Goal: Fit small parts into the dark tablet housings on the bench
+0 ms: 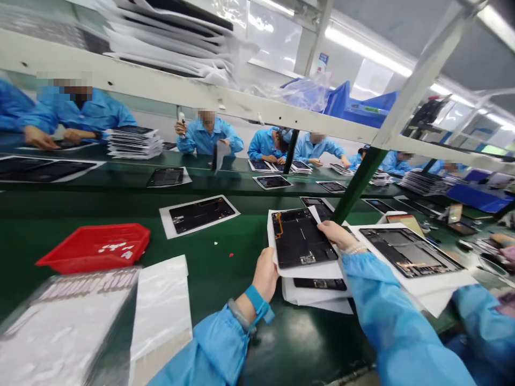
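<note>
Between my two hands is a black tablet back housing [303,238] with an orange flex cable, resting on a white sheet [300,272]. My left hand [265,274] grips the left edge of the sheet. At the upper right, my right hand [337,235] pinches the housing and a lifted corner of the sheet. Beneath them, another dark housing [319,284] shows partly, also on white paper. Beyond my right wrist lies a larger tablet housing [412,249] on its own sheet.
A red tray [96,246] with small white scraps stands at left. In front are white strips in a plastic sleeve [72,327] and a white paper [161,305]. Another housing [201,215] lies beyond. A green post [358,185] rises near my right hand. Co-workers in blue sit opposite.
</note>
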`<state>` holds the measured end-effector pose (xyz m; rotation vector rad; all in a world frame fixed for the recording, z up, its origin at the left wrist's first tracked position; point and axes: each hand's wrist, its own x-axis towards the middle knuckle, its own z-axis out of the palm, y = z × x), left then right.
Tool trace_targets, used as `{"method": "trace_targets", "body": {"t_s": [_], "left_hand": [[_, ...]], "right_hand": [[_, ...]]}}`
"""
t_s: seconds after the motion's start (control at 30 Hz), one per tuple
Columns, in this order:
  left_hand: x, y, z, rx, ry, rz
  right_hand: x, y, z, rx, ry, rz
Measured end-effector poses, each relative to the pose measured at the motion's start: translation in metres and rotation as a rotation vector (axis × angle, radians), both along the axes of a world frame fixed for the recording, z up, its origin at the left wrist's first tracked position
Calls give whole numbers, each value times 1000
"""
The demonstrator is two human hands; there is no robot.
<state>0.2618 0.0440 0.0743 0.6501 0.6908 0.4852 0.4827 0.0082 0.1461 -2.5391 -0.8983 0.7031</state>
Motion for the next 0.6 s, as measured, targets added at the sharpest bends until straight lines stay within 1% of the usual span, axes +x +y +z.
{"method": "trace_targets", "body": {"t_s": [0.07,0.1,0.13,0.17,0.2,0.23,0.27,0.33,0.37,0.43,0.5,0.57,0.6], "left_hand": [[-39,3,9,-92,-96,117],[-62,4,13,-111,-136,158],[-85,4,16,-138,-128,194],[-109,4,17,-137,-108,218],[-133,4,16,-125,-53,230],[-155,3,13,-94,18,219],[-175,2,8,-28,114,191],[-212,0,-7,182,354,143],[-228,0,-16,295,478,141],[-256,1,-32,457,698,140],[-276,1,-44,534,906,130],[-285,0,-50,574,1086,68],[-285,-1,-52,585,1143,16]], "right_hand": [[-34,-11,-4,119,216,19],[-53,-19,-9,158,333,31],[-72,-29,-17,194,477,36],[-90,-39,-28,253,695,3],[-109,-50,-39,255,823,-52],[-126,-60,-52,248,925,-87],[-143,-70,-65,233,988,-123],[-172,-86,-87,193,1048,-123],[-183,-93,-95,170,1053,-116],[-200,-103,-104,104,1011,-114],[-205,-110,-106,49,917,-144],[-197,-114,-105,-27,817,-160],[-189,-114,-105,-91,759,-145]]}}
